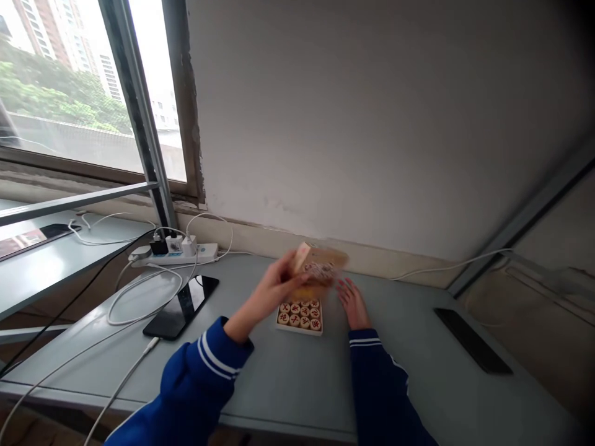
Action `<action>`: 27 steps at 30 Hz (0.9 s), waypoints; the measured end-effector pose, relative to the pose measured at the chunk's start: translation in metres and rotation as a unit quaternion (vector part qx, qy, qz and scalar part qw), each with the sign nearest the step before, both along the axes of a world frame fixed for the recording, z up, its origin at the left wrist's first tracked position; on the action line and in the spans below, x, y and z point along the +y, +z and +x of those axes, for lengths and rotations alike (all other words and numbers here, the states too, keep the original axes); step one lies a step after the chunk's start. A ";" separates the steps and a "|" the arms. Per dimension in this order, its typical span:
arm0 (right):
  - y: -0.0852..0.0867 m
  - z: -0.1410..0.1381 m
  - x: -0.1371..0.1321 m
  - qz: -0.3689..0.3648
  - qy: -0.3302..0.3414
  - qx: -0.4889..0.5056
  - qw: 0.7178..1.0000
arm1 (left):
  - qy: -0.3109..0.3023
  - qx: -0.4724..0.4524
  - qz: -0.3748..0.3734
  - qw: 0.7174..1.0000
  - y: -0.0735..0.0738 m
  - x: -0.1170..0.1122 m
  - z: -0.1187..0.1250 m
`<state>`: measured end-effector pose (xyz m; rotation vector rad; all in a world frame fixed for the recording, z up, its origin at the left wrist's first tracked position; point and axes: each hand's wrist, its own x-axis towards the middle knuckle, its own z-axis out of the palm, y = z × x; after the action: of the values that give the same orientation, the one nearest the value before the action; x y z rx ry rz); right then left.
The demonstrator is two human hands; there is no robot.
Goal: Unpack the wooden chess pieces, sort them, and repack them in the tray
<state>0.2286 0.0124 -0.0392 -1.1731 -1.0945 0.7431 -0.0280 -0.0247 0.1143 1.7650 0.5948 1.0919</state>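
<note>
Grey desk (pixel 288 378), 2 hands (pixel 273 291), 1 blurred object (pixel 321 263), 1 box (pixel 300 331), 4 front-row discs (pixel 294 320)

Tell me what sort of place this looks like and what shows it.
Most likely an indoor study corner, perhaps in a dormitory: a grey desk by a plain wall, a power strip with chargers, and a metal post beside the window.

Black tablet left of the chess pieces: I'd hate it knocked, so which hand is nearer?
Left. The left hand, holding a blurred box-like object, is to the right of the tablet; the right hand is farther right, past the chess pieces.
</note>
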 end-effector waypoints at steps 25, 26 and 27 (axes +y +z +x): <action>0.000 -0.030 -0.003 0.005 0.048 -0.370 0.928 | 0.325 0.350 0.102 0.873 -0.122 0.081 0.012; 0.000 -0.030 -0.003 0.003 0.047 -0.371 0.927 | 0.327 0.359 0.078 0.871 -0.123 0.082 0.010; 0.001 -0.030 -0.003 0.002 0.046 -0.371 0.927 | 0.322 0.370 0.055 0.870 -0.123 0.082 0.008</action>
<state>0.1990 0.0090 -0.0385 -1.4522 -1.7828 0.3523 -0.0197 0.0571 -0.0088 2.1387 1.7177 0.8300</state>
